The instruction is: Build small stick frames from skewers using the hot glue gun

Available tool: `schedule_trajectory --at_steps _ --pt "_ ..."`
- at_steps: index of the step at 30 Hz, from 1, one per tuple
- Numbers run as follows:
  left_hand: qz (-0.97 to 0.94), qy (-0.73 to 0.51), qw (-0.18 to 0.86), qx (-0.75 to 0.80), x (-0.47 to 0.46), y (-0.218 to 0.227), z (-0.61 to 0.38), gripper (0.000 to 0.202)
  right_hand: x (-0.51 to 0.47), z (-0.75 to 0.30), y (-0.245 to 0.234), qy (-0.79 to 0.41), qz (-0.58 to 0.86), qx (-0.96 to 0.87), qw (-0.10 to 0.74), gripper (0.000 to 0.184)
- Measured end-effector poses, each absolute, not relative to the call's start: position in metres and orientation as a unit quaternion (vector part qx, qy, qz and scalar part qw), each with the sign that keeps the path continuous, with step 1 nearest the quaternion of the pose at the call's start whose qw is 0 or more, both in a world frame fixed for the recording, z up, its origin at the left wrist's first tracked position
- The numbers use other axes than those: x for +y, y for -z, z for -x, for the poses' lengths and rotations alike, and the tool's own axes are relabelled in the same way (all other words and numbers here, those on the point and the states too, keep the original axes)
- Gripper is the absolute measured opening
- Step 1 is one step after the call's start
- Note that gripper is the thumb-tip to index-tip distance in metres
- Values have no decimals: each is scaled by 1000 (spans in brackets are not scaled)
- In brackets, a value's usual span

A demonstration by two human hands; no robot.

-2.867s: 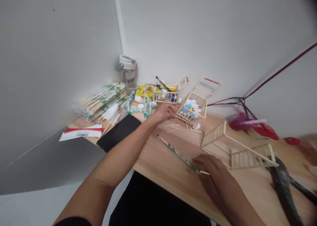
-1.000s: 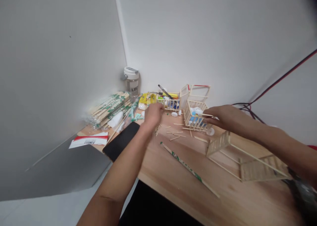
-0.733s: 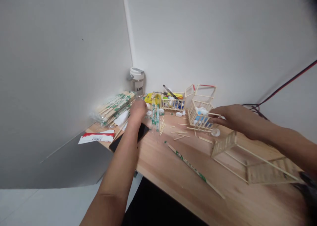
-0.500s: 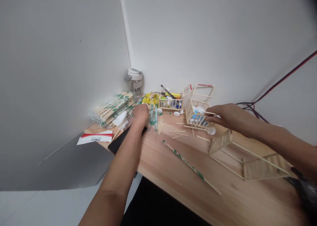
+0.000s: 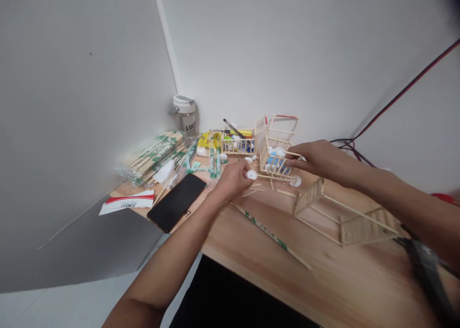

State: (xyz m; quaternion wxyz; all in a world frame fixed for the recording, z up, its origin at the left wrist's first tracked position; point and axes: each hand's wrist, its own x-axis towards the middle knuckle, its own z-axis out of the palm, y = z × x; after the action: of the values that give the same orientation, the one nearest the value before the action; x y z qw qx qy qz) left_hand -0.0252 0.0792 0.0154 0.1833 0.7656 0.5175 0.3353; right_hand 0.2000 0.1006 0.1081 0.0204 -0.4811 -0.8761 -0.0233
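Your left grip (image 5: 234, 179) pinches a white disc (image 5: 252, 175) by its edge; your right grip (image 5: 292, 159) appears closed on the stick cart (image 5: 275, 170). Best brace the cart gently.

A bottle (image 5: 185, 117) stands, a phone (image 5: 177, 202) lies flat

The bottle, white-lidded (with dark lettering on its side), is upright near the corner of the walls (image 5: 287, 55). The black phone rests beside a red-and-white packet (image 5: 126, 202). Black and red cables (image 5: 408, 89) slant across at right.

Left fingers (image 5: 244, 168): pinched | left arm (image 5: 179, 251): stretched forward | right fingers (image 5: 299, 164): pinched | right arm (image 5: 381, 189): angled inward
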Motion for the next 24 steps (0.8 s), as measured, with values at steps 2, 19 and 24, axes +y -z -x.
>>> schedule_trajectory --at_steps 2,19,24 --pt "-771 -346 197 498 79 -12 21 6 99 -199 -110 31 488 -872 13 29" --pt "-731 -434 287 442 76 -9 14 20 109 -197 -105 66 479 -875 -26 25" --pt "-682 -460 386 418 86 6 13 24 110 -196 -104 78 486 -870 -28 25"
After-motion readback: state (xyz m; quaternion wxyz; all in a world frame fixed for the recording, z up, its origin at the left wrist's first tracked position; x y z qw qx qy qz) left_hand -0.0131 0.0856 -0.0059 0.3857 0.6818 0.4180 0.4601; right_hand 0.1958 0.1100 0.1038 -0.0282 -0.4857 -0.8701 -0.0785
